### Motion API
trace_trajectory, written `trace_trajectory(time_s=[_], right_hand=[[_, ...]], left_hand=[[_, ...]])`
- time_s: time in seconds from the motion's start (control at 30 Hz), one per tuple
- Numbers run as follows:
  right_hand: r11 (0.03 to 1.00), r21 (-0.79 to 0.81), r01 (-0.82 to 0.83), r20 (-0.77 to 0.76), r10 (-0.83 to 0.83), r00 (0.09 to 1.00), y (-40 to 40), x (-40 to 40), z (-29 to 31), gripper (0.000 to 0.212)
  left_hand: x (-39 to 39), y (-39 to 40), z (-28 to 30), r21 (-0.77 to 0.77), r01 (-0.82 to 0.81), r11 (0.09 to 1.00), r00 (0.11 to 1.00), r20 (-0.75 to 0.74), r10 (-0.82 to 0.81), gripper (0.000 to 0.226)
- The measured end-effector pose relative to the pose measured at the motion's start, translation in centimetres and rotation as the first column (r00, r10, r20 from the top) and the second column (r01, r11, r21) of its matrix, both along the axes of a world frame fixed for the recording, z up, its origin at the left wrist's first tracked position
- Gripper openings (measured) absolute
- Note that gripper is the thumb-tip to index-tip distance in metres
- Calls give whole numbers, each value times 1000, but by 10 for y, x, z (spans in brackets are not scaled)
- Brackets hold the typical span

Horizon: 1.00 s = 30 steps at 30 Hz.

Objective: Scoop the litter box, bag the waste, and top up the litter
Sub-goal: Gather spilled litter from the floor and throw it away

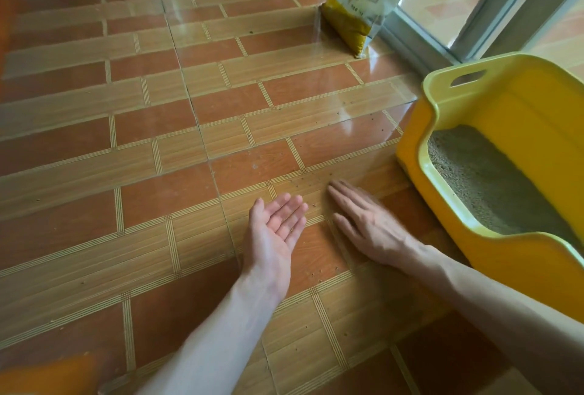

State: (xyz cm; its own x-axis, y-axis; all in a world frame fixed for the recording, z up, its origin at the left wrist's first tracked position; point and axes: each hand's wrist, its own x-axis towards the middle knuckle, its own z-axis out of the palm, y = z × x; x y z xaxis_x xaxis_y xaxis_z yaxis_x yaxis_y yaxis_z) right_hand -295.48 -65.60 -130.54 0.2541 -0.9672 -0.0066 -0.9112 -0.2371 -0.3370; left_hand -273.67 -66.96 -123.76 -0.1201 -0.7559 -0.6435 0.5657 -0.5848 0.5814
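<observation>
Both bare forearms reach in from the bottom edge of the frame toward its lower middle, the left one rising from bottom centre and the right one slanting in from the lower right corner. The left hand (pixel 276 224) is turned palm up, fingers held together and only gently cupped, thumb lying along the side, with nothing gripped in it. Just beside it, to the right in the frame, the right hand (pixel 363 221) lies palm down with its fingers straight and slightly spread, pointing toward the upper left, veins showing on its back
</observation>
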Motion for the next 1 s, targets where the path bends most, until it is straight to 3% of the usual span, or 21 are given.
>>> trace_trajectory(time_s=[0.07,0.13,0.27,0.33,0.47,0.73,0.9,1.0], right_hand=[[994,-29,-107,50,108,993,7,5,4,57],[988,-105,-112,118,124,985,3,5,8,53],[981,-104,161,176,-141,974,-38,-8,9,58],[977,-18,213,94,-211,973,-60,-14,7,65],[996,37,86,-66,-83,994,-79,-6,4,74],[952,-31,-305,44,306,951,-38,28,5,60],[935,-46,-351,83,354,932,-6,20,9,53],[956,-57,-288,180,294,939,6,18,14,47]], left_hand=[[0,0,-1,-4,3,1000,1000,3,-3,52],[1,0,-1,-8,1,1000,1000,5,-1,52],[3,-4,-3,-15,-4,1000,1000,27,4,52],[6,-5,-4,-20,-8,1000,999,39,9,52],[13,-9,-6,-13,-35,999,998,45,35,51],[16,-9,-6,-6,-50,999,998,37,50,50],[14,-4,-11,4,-41,999,998,40,41,50],[12,-1,-12,6,-34,999,998,44,34,50]])
